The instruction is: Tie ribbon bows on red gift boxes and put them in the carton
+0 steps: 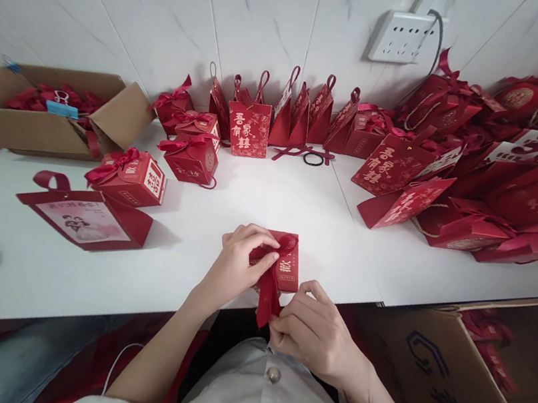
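Note:
A small red gift box (291,269) with gold lettering lies on the white table close to its front edge. My left hand (247,255) rests over the box's left side, its thumb and fingers pinching the red ribbon (267,295) near the bow. The ribbon's tail hangs toward me past the table edge. With its fingers curled, my right hand (306,325) pinches the lower end of that ribbon. The box's left part is hidden beneath my left hand.
Finished-looking red boxes (134,175) with bows stand at the left, near an open cardboard carton (21,131). Triangular boxes (249,128) line the wall. Many more red boxes (472,225) are heaped at the right. A large carton (453,391) stands below the table's right side.

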Tool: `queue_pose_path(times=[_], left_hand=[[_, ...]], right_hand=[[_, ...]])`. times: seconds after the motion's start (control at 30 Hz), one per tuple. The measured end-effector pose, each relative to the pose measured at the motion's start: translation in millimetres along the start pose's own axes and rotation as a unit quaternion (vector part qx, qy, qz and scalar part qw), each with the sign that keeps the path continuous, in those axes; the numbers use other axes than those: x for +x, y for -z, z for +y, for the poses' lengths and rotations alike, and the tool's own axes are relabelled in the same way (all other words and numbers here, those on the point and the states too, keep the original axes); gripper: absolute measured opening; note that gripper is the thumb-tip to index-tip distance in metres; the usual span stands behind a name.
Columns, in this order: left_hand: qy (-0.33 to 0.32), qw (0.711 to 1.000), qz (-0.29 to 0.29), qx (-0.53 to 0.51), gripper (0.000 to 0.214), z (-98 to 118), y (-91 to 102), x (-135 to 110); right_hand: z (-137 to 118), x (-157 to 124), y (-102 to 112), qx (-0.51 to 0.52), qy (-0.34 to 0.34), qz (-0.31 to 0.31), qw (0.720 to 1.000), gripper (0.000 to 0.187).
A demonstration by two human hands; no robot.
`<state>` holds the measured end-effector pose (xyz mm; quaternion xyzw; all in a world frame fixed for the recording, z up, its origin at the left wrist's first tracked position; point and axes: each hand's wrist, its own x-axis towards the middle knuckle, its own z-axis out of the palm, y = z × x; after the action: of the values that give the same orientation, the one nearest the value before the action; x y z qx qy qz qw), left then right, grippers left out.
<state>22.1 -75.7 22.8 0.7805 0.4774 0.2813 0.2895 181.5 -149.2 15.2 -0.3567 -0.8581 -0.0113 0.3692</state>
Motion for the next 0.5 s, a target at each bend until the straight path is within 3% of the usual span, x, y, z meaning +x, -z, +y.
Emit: queue_pose_path(times=[0.13,0.2,0.27,0.37,0.43,0.5], left_hand=[[-0.001,1.000,0.007,0.006,0.008,0,-0.8,1],[-0.003,1.000,0.003,0.009,0.008,0,-1.0,1],[-0.008,1.000,0.003,0.012,0.009,-1,-1.5,2],[-0.020,1.000,0.021,0.010,0.010,-2,-3.3,2],[-0.029,0.999,0.037,-0.019,0.011,-3,-4.8,1],[-0.031,0.996,0.054,-0.066,0.012,-5,-5.7,0]], right_hand=[[-1,-3,-1,0.053,-0.017,-0.004,0.998,0.027],[4,-2,5,0.124,-0.049,-0.015,0.991,0.016],[17,4,14,0.177,-0.130,0.002,0.976,0.012],[41,24,22,0.141,-0.339,0.037,0.929,0.031],[55,40,19,0.109,-0.429,-0.012,0.896,0.042],[63,53,12,0.118,-0.447,-0.085,0.882,0.048]])
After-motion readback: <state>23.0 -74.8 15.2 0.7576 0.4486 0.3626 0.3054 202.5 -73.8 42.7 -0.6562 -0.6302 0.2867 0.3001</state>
